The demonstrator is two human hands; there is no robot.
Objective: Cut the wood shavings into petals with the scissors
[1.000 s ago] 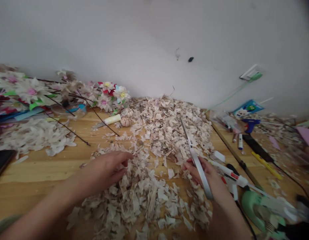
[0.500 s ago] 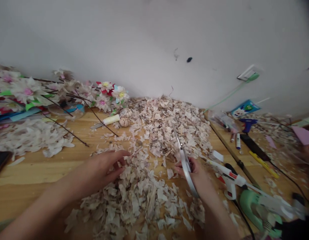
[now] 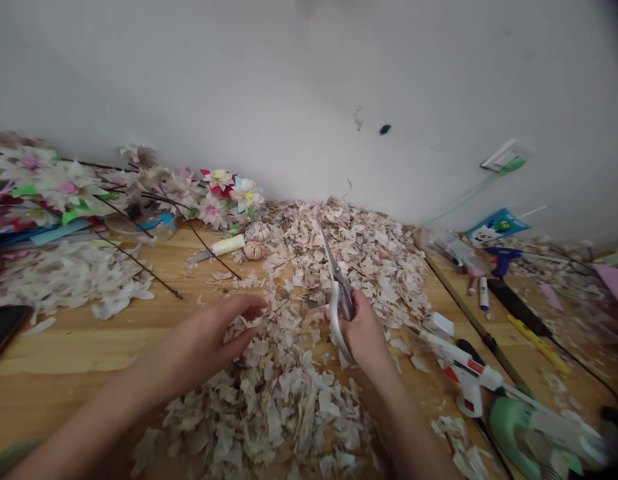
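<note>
My right hand (image 3: 363, 330) is closed around a pair of scissors (image 3: 345, 300) with silver-grey handles. The blades point away from me, over the far heap of papery skins (image 3: 379, 260). Beside its fingertips is a pale skin piece; whether the fingers touch it, I cannot tell. My left hand (image 3: 221, 333) hovers at the left edge of the near heap of dry, pale skins (image 3: 273, 387), thumb and fingers apart, with nothing visible between them. Two garlic bulbs (image 3: 255, 250) sit behind it, next to a knife (image 3: 221, 248) with a pale yellow handle.
Handmade flowers (image 3: 69, 187) on dark stems lie at the back left, with trimmed white petals (image 3: 79, 277) in front. On the right are a white glue gun (image 3: 471, 373), a green tape dispenser (image 3: 511, 423), a blue glue gun (image 3: 503, 257) and a yellow cutter (image 3: 536, 340). A wall stands behind.
My right hand has moved left and away from me with the scissors, closer to my left hand. The left hand stays nearly in place, its thumb and fingers a little farther apart.
</note>
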